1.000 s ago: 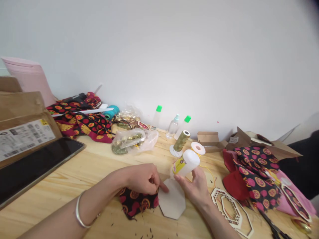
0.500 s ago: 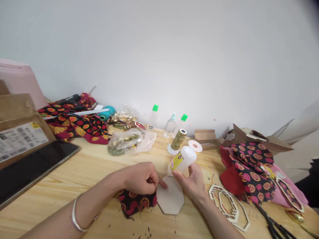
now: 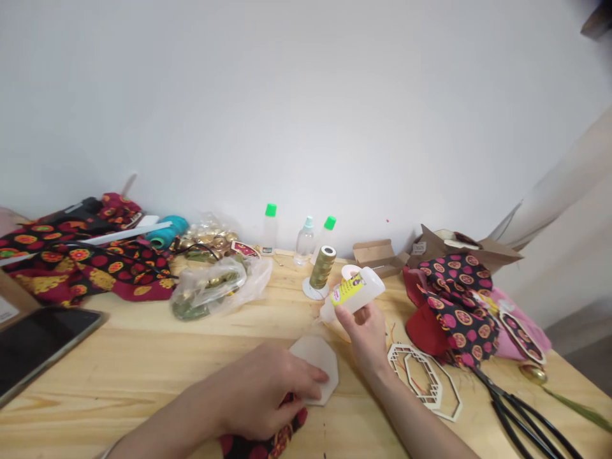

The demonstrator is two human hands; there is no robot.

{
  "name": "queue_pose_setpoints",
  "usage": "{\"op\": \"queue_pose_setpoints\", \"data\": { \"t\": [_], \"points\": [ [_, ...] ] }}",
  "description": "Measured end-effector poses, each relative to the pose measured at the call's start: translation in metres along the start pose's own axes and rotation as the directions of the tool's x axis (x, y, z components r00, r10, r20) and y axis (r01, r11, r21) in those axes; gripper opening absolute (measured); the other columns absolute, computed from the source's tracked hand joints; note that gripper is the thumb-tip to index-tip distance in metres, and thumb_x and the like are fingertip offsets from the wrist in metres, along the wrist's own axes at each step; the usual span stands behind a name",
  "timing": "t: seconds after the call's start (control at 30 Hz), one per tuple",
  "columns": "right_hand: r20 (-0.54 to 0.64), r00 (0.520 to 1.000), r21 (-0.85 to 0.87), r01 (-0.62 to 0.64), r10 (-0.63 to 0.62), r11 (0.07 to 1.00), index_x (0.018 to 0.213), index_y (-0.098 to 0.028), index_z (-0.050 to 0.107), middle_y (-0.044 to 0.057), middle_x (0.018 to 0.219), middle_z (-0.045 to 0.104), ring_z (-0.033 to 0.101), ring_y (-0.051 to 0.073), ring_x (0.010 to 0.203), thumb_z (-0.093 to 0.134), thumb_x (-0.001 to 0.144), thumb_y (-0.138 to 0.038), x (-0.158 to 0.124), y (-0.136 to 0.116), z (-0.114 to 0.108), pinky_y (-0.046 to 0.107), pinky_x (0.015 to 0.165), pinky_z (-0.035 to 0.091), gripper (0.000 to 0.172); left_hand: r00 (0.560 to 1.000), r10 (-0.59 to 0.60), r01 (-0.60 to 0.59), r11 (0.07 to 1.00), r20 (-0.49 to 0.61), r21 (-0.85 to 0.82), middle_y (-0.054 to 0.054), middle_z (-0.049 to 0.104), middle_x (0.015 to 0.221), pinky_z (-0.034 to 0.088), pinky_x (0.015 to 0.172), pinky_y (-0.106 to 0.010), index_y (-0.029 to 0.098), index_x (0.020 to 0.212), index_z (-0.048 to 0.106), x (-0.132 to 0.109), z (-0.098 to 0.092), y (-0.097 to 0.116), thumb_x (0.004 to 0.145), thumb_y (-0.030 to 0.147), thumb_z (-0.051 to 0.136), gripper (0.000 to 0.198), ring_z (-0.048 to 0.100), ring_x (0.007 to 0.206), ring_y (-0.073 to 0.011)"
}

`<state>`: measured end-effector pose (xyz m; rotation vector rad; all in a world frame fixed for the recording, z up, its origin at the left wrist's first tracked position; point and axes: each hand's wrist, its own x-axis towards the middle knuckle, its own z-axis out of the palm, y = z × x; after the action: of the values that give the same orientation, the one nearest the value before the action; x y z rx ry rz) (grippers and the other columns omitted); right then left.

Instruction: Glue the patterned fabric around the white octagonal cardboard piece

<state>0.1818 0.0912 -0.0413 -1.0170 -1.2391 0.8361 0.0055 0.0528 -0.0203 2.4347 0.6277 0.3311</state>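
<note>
My right hand [image 3: 366, 335] is closed round a white glue bottle [image 3: 356, 292] with a yellow label, tipped with its nozzle down to the left, above a pale octagonal card piece [image 3: 316, 359] on the wooden table [image 3: 143, 357]. My left hand [image 3: 268, 392] lies over the card's near left edge and over a piece of dark patterned fabric [image 3: 268, 443], fingers bent and pressing down on them.
Wooden octagon frames [image 3: 425, 379] and black scissors [image 3: 521, 417] lie to the right, beside patterned fabric [image 3: 459, 299]. A gold thread cone [image 3: 321, 271], green-capped bottles [image 3: 270, 226], a plastic bag of gold trim [image 3: 210, 290], more fabric [image 3: 71, 255] and a dark tablet [image 3: 33, 341] sit behind and left.
The view has swung right and down. My right hand has lifted the glue bottle up and away from the card. My left hand has flattened over the card edge and fabric.
</note>
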Motion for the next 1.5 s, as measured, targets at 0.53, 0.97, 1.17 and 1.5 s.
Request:
{"op": "queue_pose_setpoints", "data": {
  "t": [0.53,0.97,1.17,1.5],
  "points": [
    [0.093,0.977,-0.350,0.214,-0.194,0.912,0.090,-0.019,0.055,0.007,0.087,0.066,0.061,0.023,0.080,0.061,0.069,-0.034,-0.003,-0.003,-0.004,0.034,0.070,0.048,0.026,0.968,-0.250,0.246,0.935,-0.019,0.256,-0.010,0.044,0.131,0.045,0.081,-0.032,0.023,0.128,0.033,0.003,0.014,-0.002,0.079,0.017,0.042,0.050,0.055,0.101,-0.0237],
    [0.242,0.930,-0.435,0.359,-0.276,0.826,0.086,-0.020,0.052,0.005,0.082,0.065,0.060,0.021,0.070,0.056,0.074,-0.034,-0.002,-0.003,-0.003,0.030,0.063,0.047,0.019,0.966,-0.257,0.251,0.942,-0.006,0.224,-0.010,0.046,0.128,0.047,0.075,-0.030,0.025,0.122,0.040,0.004,0.017,-0.002,0.079,0.014,0.040,0.044,0.060,0.091,-0.0228],
    [0.268,0.931,-0.451,0.349,-0.248,0.821,0.085,-0.020,0.052,0.006,0.083,0.066,0.061,0.022,0.071,0.056,0.073,-0.033,-0.002,-0.002,0.000,0.030,0.062,0.047,0.018,0.965,-0.262,0.257,0.943,-0.002,0.210,-0.009,0.053,0.119,0.046,0.075,-0.030,0.024,0.119,0.042,0.005,0.014,0.002,0.081,0.016,0.038,0.039,0.060,0.090,-0.0222],
    [0.299,0.916,-0.452,0.383,-0.267,0.806,0.086,-0.020,0.052,0.005,0.082,0.066,0.061,0.020,0.068,0.056,0.075,-0.034,-0.001,-0.001,-0.003,0.029,0.060,0.048,0.018,0.960,-0.278,0.272,0.930,-0.010,0.248,-0.008,0.051,0.121,0.046,0.076,-0.029,0.023,0.116,0.044,0.005,0.015,0.004,0.080,0.014,0.039,0.038,0.059,0.091,-0.0201]
  ]
}}
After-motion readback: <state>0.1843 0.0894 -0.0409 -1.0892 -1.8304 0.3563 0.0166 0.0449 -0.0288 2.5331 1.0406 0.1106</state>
